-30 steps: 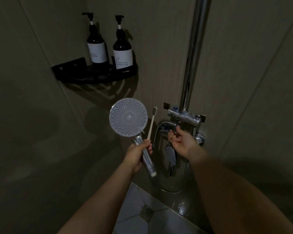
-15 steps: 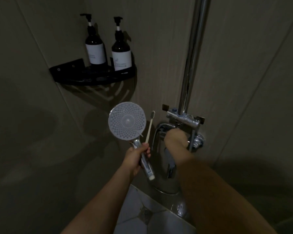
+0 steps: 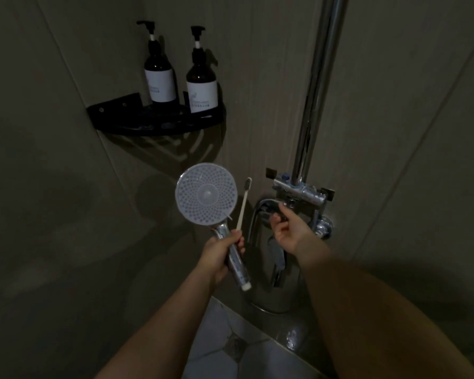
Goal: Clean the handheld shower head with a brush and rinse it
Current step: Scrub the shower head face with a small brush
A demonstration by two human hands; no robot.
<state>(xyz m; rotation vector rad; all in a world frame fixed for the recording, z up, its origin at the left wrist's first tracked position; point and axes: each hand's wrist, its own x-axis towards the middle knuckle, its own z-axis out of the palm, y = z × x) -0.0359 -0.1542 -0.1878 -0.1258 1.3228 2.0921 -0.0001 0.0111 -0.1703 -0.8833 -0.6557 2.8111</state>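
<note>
No writing can be read. The two dark pump bottles on the corner shelf (image 3: pixel 159 124), at about eleven o'clock from the shower head (image 3: pixel 206 193), each wear a white label. The left bottle (image 3: pixel 159 77) shows a few faint grey lines low on its label, too dim and small to make out. The right bottle (image 3: pixel 202 86) shows a pale mark above some small lines, likewise unreadable. The chrome mixer (image 3: pixel 301 188) at three o'clock bears no legible marking.
</note>
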